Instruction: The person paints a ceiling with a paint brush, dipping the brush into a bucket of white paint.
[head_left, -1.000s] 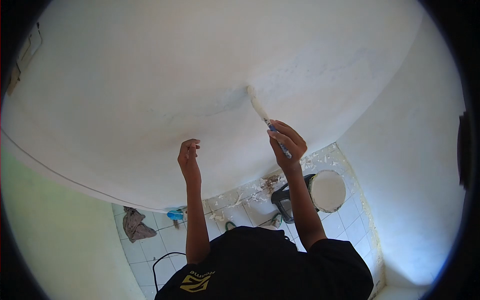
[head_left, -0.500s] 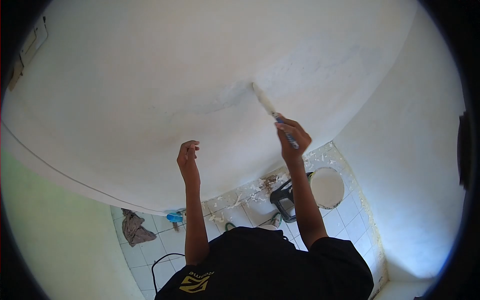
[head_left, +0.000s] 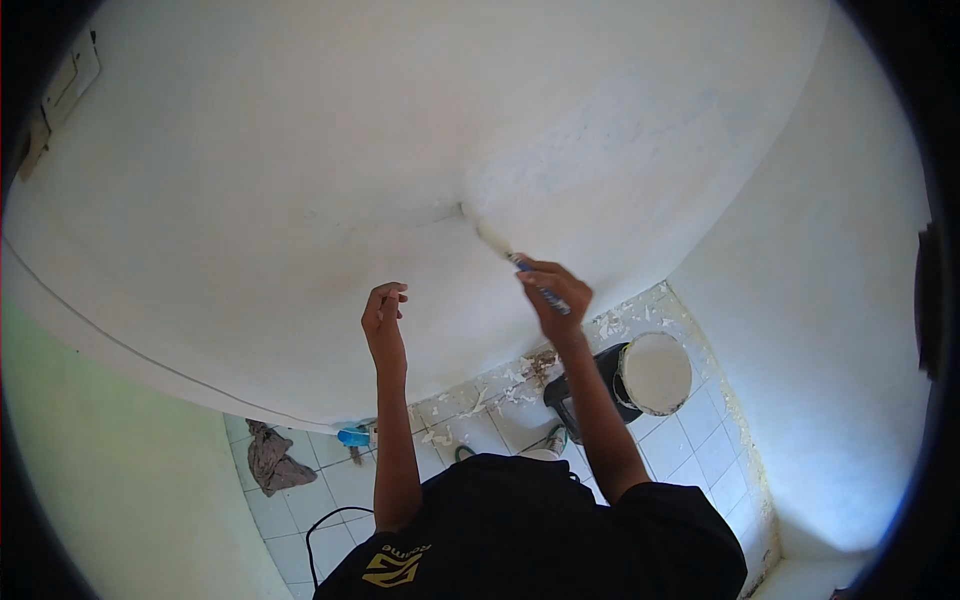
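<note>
My right hand (head_left: pixel 556 298) grips the blue patterned handle of a paintbrush (head_left: pixel 492 238). The brush's whitish head slants up to the left, and its tip meets the pale wall (head_left: pixel 300 120). A thin grey streak (head_left: pixel 400 217) runs left from that tip, while bluish-grey patches show through the wall's surface up to the right. Off to the left, my left hand (head_left: pixel 385 305) hovers in front of the wall with loosely bent fingers, some apart, and nothing visible in them.
Below my right arm, a round bucket (head_left: pixel 660 412) with a whitish top rests by a black stool (head_left: pixel 610 375). White flakes (head_left: pixel 478 402) litter the tiled floor along the wall. A grey cloth (head_left: pixel 275 460) and a blue object (head_left: pixel 354 437) lie at lower left. Switch plates (head_left: pixel 72 80) hang at upper left.
My right hand has moved left and down with the paintbrush, its tip following the grey streak. The streak's right part looks whiter and shorter now. My left hand has barely shifted.
</note>
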